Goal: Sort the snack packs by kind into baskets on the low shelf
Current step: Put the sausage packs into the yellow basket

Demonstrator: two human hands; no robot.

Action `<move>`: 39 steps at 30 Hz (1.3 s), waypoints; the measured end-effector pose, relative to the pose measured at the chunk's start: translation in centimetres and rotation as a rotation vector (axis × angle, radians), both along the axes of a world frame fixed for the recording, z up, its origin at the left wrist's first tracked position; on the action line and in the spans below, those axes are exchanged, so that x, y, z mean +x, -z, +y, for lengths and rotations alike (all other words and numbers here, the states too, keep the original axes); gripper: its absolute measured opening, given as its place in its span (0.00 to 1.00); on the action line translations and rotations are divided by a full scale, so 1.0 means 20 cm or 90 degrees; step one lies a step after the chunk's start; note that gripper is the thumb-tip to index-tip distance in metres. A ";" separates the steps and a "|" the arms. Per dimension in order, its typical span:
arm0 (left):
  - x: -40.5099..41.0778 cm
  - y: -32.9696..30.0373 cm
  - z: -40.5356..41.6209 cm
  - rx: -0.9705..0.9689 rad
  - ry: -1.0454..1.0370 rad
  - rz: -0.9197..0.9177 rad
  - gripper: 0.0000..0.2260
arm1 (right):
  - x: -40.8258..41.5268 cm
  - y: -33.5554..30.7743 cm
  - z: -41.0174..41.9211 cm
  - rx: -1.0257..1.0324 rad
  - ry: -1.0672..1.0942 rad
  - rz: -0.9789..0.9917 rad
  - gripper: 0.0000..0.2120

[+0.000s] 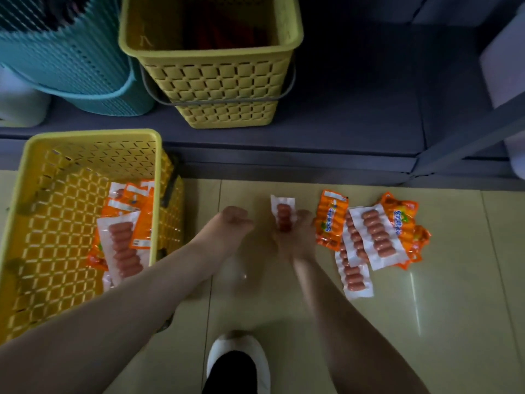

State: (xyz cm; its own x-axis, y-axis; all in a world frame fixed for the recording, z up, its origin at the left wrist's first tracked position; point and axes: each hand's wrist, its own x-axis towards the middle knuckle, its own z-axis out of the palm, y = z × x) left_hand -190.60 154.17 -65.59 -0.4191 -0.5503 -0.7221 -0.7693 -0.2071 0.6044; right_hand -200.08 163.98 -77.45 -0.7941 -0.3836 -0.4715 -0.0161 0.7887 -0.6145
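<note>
At centre floor, the right hand [295, 237] grips a clear sausage pack [283, 216]; the left hand [234, 223] is curled, holding nothing. At three o'clock lies the mixed pile [375, 237]. At twelve stands the yellow shelf basket [216, 89]: a look-alike pack could land with the wrong kind.

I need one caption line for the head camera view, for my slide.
Right hand grips a clear sausage pack above the floor; left hand is fisted, empty.
</note>
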 end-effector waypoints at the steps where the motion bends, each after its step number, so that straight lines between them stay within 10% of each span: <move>1: -0.03 0.00 0.02 0.033 -0.015 0.003 0.09 | 0.00 -0.03 0.01 -0.056 -0.001 -0.034 0.24; 4: -0.11 0.03 0.09 0.092 -0.041 0.045 0.19 | 0.03 -0.18 0.04 -0.170 -0.112 -0.050 0.27; 10: -0.10 -0.03 0.12 0.061 -0.133 0.230 0.06 | -0.09 -0.36 0.13 -0.322 -0.261 0.094 0.16; 13: -0.03 -0.08 0.10 0.083 -0.131 0.239 0.06 | -0.25 -0.17 0.15 -0.110 -0.108 0.270 0.14; 16: 0.04 -0.13 0.07 0.073 -0.079 0.246 0.05 | -0.30 -0.08 0.15 0.143 -0.115 0.151 0.30; 26: 0.29 -0.39 -0.22 -0.028 -0.332 0.230 0.07 | 0.14 -0.09 0.10 0.287 -0.347 0.211 0.18; 32: 0.55 -0.31 -0.41 -0.126 -0.329 0.167 0.11 | 0.24 -0.46 -0.12 -0.040 -0.056 -0.346 0.13; 39: 0.73 -0.06 -0.54 -0.092 -0.147 -0.014 0.14 | 0.45 -0.98 -0.48 -0.375 -0.044 -0.317 0.19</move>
State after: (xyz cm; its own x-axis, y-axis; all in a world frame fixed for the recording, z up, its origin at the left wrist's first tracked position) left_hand -176.08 143.32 -64.36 -0.2555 -0.7276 -0.6366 -0.7253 -0.2911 0.6238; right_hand -191.06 154.47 -57.79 -0.5077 -0.7226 -0.4691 0.3347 0.3363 -0.8803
